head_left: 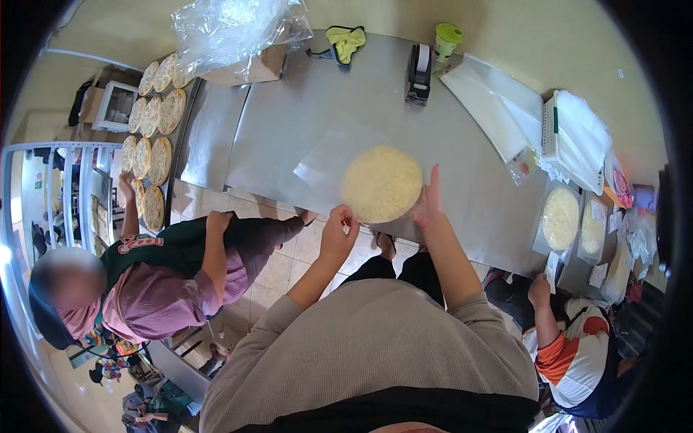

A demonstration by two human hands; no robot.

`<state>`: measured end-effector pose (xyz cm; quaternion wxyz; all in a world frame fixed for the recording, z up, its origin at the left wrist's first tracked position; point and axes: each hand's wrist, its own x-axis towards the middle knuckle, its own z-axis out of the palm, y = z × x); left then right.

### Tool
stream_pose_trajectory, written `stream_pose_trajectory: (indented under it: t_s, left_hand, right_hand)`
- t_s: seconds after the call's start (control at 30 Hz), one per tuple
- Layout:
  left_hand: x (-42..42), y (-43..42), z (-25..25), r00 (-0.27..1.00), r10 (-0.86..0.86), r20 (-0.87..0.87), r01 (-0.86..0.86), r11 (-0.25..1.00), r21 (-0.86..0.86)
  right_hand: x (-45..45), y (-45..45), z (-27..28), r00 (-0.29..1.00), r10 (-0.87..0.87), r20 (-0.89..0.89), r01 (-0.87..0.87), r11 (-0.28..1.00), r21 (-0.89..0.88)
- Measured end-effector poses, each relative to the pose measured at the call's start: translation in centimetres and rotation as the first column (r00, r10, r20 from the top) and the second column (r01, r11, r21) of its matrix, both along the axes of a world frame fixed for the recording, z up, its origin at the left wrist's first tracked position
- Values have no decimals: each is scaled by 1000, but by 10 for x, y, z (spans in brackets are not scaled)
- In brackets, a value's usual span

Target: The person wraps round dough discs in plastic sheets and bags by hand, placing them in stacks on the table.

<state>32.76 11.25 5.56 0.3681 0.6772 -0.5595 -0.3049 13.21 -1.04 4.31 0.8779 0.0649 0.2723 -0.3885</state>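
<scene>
A round, pale yellow disc with a crumbly top, like a pizza base with cheese (382, 185), is over the near part of the steel table, with clear plastic film (325, 160) spread to its left. My left hand (339, 232) is at the disc's lower left edge, its fingertips pinched together; what they hold is too small to make out. My right hand (431, 202) lies along the disc's right side with its fingers stretched out, the palm near or against the edge.
Tape dispenser (419, 74), green cup (447, 42) and yellow-green cloth (346, 45) stand at the back. Plastic sheets (491, 101), a white basket (570, 137) and wrapped discs (561, 218) are right. A box (249, 66) and racked discs (150, 117) are left. Co-workers stand on both sides.
</scene>
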Motion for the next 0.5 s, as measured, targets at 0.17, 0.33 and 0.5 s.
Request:
stream_pose_trajectory:
  t_s: [0.17,0.33,0.5]
  left_hand:
    - [-26,15,-4,990,-140,-35,140,990,11]
    - [-57,13,14,978,-114,-174,120,992,28]
    - [-52,1,24,974,-52,-221,43,998,-46]
  right_hand:
    - [-6,9,-17,977,-6,-214,-1,999,-36]
    - [16,20,-15,979,-148,-142,142,989,-51]
    - [32,43,-32,880,-81,-468,-52,963,-263]
